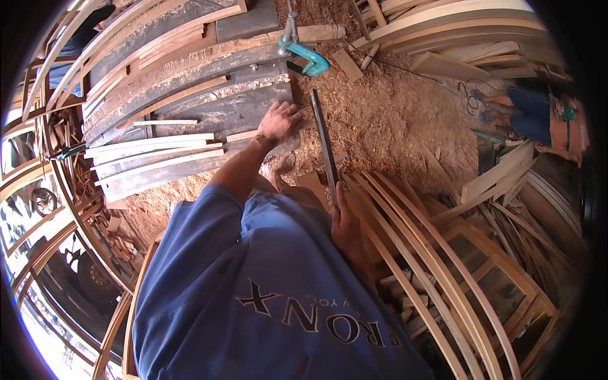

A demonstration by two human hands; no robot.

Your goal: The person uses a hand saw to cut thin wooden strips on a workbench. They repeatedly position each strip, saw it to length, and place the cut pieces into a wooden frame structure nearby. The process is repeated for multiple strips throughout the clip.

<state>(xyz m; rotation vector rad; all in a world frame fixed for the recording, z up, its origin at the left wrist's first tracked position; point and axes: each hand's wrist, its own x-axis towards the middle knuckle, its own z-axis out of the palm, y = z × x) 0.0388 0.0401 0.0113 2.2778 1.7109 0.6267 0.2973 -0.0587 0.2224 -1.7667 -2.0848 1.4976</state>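
My right hand (345, 218) is closed around the lower end of a long dark metal bar (323, 136), which points away from me past the table's end. At the near right corner of the dark work table (250, 95), my left hand (280, 121) has its fingers curled over a thin wooden strip (242, 135). The strip shows on both sides of that hand. Beyond the bar's far tip, a teal C-clamp (307, 57) sits at the table's end by a curved wooden piece (310, 33).
Several pale strips (155, 149) lie on the table's left part. Sawdust (392, 120) covers the floor. Long curved wooden pieces (437, 266) lean close on my right, beside a wooden frame (500, 272). Another person (532, 114) is at the far right; planks (456, 25) are stacked behind.
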